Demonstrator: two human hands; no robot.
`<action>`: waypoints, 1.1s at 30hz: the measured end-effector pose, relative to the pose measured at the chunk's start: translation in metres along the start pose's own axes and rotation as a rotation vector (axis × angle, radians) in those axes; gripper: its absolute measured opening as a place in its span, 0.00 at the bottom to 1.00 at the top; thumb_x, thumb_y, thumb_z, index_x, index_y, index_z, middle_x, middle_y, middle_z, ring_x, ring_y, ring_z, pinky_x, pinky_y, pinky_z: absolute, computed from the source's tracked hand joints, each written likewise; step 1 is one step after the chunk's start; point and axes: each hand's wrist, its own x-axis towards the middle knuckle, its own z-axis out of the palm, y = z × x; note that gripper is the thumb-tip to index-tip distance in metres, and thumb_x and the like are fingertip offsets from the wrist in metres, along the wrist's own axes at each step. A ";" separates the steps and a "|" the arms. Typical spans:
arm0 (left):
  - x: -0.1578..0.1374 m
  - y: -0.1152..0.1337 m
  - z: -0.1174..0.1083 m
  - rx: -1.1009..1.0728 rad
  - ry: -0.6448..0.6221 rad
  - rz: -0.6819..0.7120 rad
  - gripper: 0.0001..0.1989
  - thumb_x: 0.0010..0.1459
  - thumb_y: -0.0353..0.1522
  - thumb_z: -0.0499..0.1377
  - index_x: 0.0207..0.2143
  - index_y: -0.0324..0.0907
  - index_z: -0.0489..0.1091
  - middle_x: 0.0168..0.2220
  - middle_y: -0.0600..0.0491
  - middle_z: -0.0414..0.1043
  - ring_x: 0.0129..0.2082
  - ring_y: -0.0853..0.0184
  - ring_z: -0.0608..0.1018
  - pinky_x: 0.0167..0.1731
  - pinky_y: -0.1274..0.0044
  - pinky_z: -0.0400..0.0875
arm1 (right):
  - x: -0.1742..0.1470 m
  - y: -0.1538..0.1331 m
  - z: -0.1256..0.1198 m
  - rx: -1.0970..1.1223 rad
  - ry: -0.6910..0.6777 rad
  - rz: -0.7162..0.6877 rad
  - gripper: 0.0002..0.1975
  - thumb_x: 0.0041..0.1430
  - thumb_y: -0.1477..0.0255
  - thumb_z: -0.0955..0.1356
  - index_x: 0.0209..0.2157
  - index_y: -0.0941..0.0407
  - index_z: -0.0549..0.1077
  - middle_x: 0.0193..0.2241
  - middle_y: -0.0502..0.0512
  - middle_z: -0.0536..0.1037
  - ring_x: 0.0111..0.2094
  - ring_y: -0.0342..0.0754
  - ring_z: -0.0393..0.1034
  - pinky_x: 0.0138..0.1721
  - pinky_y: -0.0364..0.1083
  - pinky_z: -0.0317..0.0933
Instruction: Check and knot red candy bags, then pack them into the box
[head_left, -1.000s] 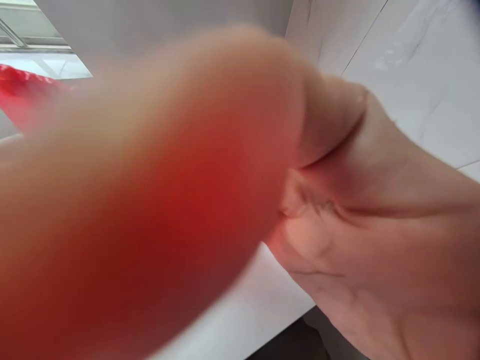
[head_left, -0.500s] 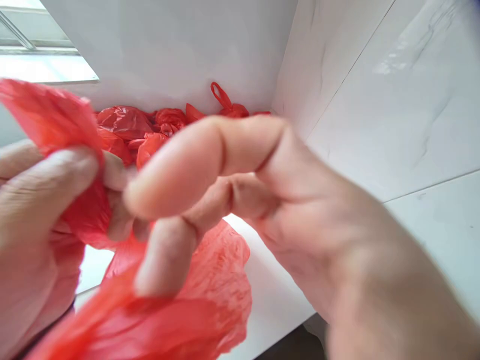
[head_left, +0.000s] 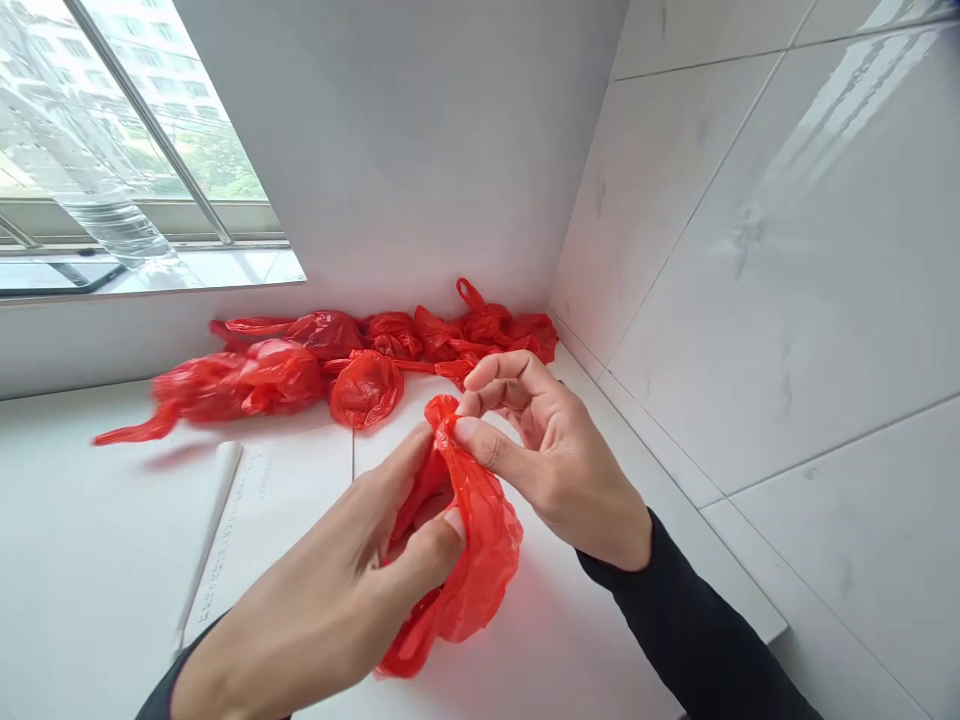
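Both of my hands hold one crumpled red plastic bag [head_left: 480, 560] above a white counter [head_left: 82, 560]. My left hand [head_left: 352, 580] grips its lower part, thumb and fingers pressed into the folds. My right hand [head_left: 547, 450] pinches the bag's upper edge between thumb and forefinger. The bag hangs down between the hands. Dark sleeves cover both wrists.
Several knotted red plastic bags [head_left: 360, 355] lie in a row along the back wall, into the corner. A white sheet with printed lines [head_left: 247, 520] lies on the counter to the left. A window [head_left: 112, 130] sits at upper left; tiled wall [head_left: 787, 250] closes the right side.
The hands were close to the camera and blurred, filling the picture. Now they are lower and farther away over the counter, with the red bag held between them.
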 end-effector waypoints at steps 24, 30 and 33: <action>0.014 -0.021 -0.011 -0.509 0.019 -0.129 0.12 0.65 0.41 0.62 0.31 0.45 0.71 0.25 0.57 0.69 0.26 0.73 0.71 0.28 0.82 0.69 | 0.003 0.003 -0.001 -0.307 -0.148 -0.109 0.09 0.70 0.65 0.68 0.36 0.51 0.77 0.36 0.48 0.80 0.42 0.47 0.74 0.50 0.50 0.66; 0.009 -0.023 -0.014 -0.075 0.000 0.056 0.04 0.63 0.29 0.59 0.37 0.48 0.71 0.33 0.57 0.72 0.32 0.70 0.74 0.32 0.80 0.72 | 0.017 0.029 -0.002 -0.310 -0.209 -0.051 0.14 0.75 0.63 0.60 0.53 0.50 0.73 0.42 0.52 0.77 0.44 0.48 0.71 0.48 0.50 0.65; 0.013 -0.033 -0.011 0.241 0.207 0.225 0.16 0.59 0.22 0.57 0.45 0.49 0.72 0.39 0.57 0.76 0.36 0.70 0.76 0.38 0.79 0.74 | 0.022 0.042 -0.005 -0.259 -0.270 0.057 0.15 0.75 0.63 0.60 0.50 0.52 0.75 0.28 0.47 0.69 0.27 0.43 0.61 0.31 0.45 0.59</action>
